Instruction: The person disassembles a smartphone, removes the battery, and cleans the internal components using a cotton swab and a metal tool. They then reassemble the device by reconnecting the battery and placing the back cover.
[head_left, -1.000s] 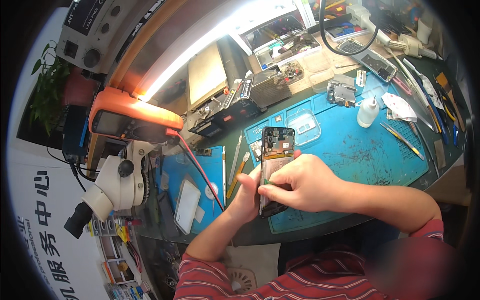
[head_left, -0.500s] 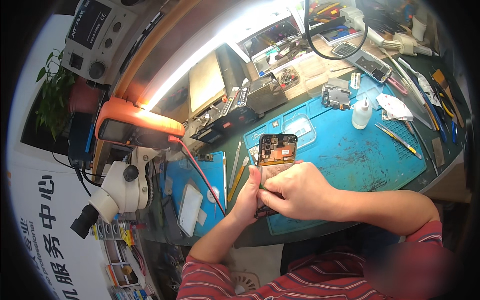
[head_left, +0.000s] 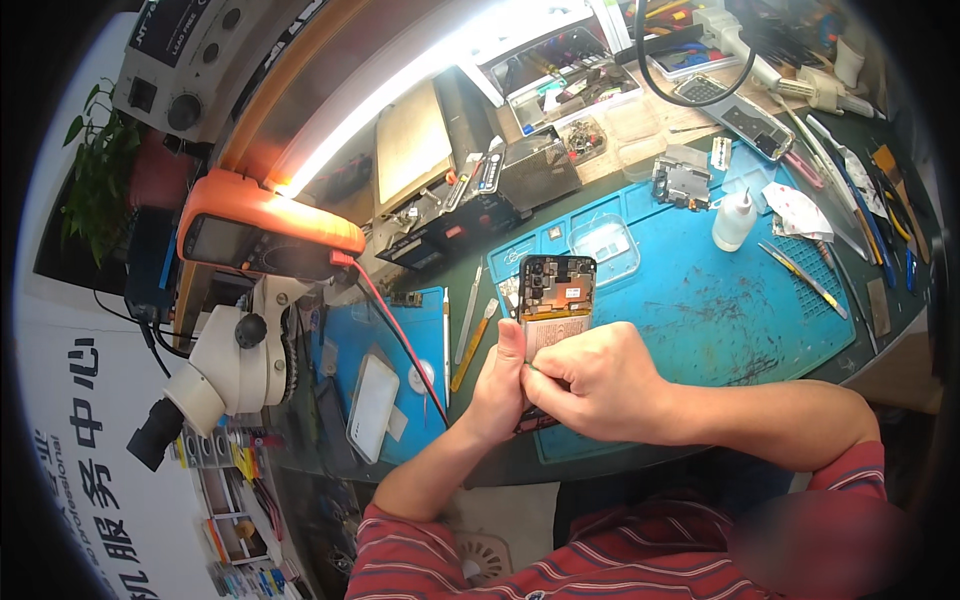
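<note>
An opened phone stands tilted up over the front edge of the blue mat, its inner boards, copper-coloured patch and battery exposed. Along its left edge my left hand grips it, thumb pointing up. My right hand is closed in a pinch over the lower part of the phone, fingertips at the battery's left side. A small bit of green shows at that pinch; the rest of what it holds is hidden. Both hands cover most of the phone's lower half.
On the blue mat are a clear plastic box, a white dropper bottle and metal phone parts. Leftward lie a yellow-handled tool, a white phone cover, an orange multimeter and a microscope.
The view has shifted slightly. My right hand's pinch has moved a little up along the battery's left side. My left hand keeps its grip on the phone.
</note>
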